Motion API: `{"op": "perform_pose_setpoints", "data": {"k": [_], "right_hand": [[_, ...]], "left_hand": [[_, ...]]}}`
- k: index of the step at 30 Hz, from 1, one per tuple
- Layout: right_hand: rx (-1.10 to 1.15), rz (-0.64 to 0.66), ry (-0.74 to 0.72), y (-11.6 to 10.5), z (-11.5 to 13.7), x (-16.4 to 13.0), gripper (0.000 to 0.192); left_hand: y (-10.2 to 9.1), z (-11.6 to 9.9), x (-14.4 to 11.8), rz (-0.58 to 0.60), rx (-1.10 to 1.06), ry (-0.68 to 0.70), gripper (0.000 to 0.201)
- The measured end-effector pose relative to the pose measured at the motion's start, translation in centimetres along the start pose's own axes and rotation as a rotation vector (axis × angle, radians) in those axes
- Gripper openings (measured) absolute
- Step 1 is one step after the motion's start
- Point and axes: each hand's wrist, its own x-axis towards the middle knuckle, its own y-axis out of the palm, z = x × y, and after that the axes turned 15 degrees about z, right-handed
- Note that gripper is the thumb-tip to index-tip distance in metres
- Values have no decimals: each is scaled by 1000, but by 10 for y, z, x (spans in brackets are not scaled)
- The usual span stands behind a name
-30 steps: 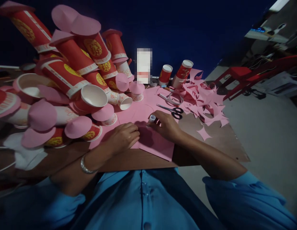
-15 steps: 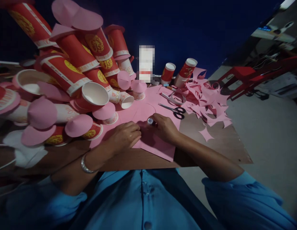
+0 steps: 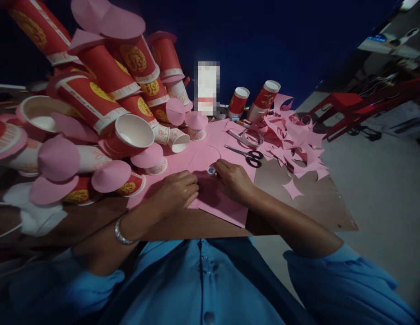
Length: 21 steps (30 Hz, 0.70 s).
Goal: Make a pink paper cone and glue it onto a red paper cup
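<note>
Near the table's [image 3: 298, 214] front edge, left hand [image 3: 178, 188] curled on pink paper [image 3: 226, 210], apparently to steady it; cannot tell if it pinches anything. Right hand [image 3: 234, 178], fingers closed round a white-ended tube [image 3: 211, 171] over the paper; scissors [image 3: 254, 158] handy beyond.

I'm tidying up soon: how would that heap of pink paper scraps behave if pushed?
The pink paper scraps would probably shift easily, looking thin. They may snag together, since curled, pointed pieces overlap. Some could slip off the table, lying near its right edge.
</note>
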Motion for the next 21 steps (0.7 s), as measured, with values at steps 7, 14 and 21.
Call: {"op": "perform_pose_setpoints", "data": {"k": [7,14,21], "right_hand": [[28,-47,19,-2,-10,-1,11],[6,-51,54,-4,-15,-2,15],[-29,-78,75,-12,-23,-6,21]], "left_hand": [[0,0,-2,-3,-18,-11,23],[1,0,0,-11,-32,-17,21],[1,0,-1,15,-55,-15,22]]}}
